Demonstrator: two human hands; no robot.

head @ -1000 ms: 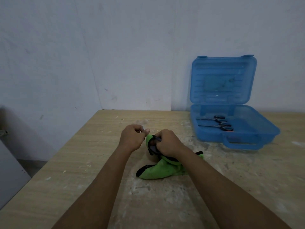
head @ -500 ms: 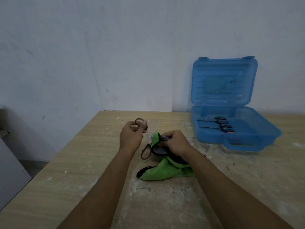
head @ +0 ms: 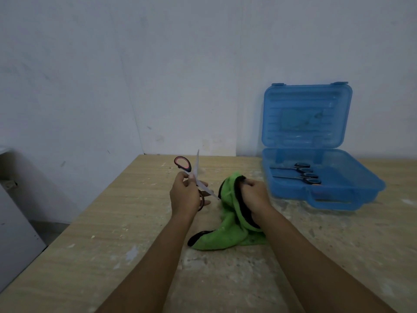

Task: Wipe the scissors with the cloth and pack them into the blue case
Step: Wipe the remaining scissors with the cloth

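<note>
The open blue case (head: 293, 193) on the desk (head: 112, 222) holds two scissors (head: 305, 170). The left hand (head: 185, 197) pinches opened scissors (head: 182, 163); the right hand (head: 255, 195) grips the green cloth (head: 228, 236).

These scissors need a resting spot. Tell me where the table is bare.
Bare: the table left of the left hand, to its edge; the near strip between the forearms; the tray of the blue case, right of the packed scissors. Crowded: mid-table, where the left hand holds open scissors beside the green cloth in the right hand.
</note>
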